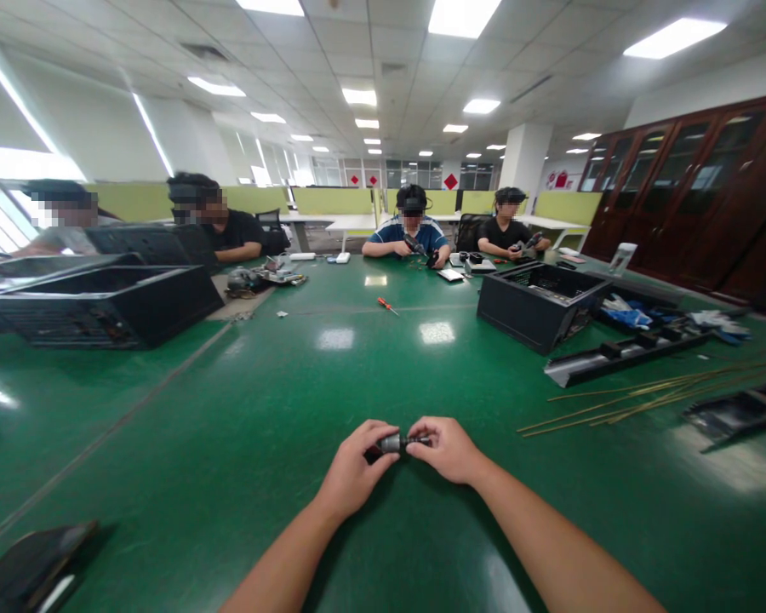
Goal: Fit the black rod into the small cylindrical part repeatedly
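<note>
Low over the green table (281, 409), my left hand (356, 466) is closed around a grey metal cylinder (391, 443) that looks like a drill chuck. Its rear part is hidden in the palm. From its right end a thin, dark, ribbed shaft like a drill bit (419, 440) sticks out toward the right, in line with the cylinder. The fingertips of my right hand (445, 447) pinch this shaft, and its tip shows just among the fingers. Both hands are close together, with a small gap between their fingers.
An orange screwdriver (386, 304) lies farther up the table. Dark computer cases stand left (102, 305) and right (536, 302). Thin brass-coloured rods (613, 409) and a metal channel (625, 353) lie at right, a dark flat object (35, 566) at near left. Several people sit beyond.
</note>
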The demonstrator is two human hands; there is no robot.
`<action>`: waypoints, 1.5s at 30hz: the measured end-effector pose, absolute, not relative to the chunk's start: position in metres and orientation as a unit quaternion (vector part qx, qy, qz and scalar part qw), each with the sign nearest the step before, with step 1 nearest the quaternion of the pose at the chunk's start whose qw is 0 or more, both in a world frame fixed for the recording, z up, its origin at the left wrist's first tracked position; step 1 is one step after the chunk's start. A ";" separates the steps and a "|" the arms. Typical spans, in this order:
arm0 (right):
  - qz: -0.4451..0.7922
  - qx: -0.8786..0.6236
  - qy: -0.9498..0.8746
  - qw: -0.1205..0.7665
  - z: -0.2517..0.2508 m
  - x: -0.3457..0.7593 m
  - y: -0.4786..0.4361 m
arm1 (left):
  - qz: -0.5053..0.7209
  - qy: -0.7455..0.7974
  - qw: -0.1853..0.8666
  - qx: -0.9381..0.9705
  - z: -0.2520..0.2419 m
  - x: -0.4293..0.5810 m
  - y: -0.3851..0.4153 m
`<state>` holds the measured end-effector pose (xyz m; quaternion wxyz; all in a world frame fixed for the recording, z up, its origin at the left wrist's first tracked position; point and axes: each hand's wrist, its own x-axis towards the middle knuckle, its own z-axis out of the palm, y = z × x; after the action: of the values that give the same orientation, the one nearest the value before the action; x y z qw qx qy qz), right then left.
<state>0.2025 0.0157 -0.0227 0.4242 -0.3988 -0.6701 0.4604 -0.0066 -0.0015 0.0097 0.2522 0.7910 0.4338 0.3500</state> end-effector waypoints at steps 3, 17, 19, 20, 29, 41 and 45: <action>0.483 -0.387 -0.660 0.427 -0.026 0.202 0.016 | 0.350 0.433 0.254 0.791 0.011 -0.007 -0.002; 0.407 -0.411 -0.713 0.397 -0.016 0.204 0.015 | 0.348 0.429 0.255 0.793 0.008 -0.005 -0.002; 0.404 -0.412 -0.713 0.398 -0.016 0.204 0.014 | 0.346 0.428 0.255 0.795 0.009 -0.005 -0.002; 0.403 -0.412 -0.714 0.397 -0.015 0.204 0.014 | 0.345 0.427 0.255 0.796 0.009 -0.006 -0.002; 0.411 -0.413 -0.705 0.404 -0.015 0.203 0.013 | 0.346 0.432 0.247 0.795 0.010 -0.006 -0.003; 0.434 -0.411 -0.687 0.414 -0.022 0.204 0.017 | 0.359 0.432 0.235 0.793 0.010 -0.006 -0.002; 0.429 -0.409 -0.689 0.418 -0.021 0.204 0.016 | 0.361 0.430 0.237 0.793 0.007 -0.007 -0.001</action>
<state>0.2039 0.0159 -0.0215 0.4182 -0.4086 -0.6888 0.4286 -0.0070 -0.0008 0.0072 0.2368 0.7933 0.4295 0.3608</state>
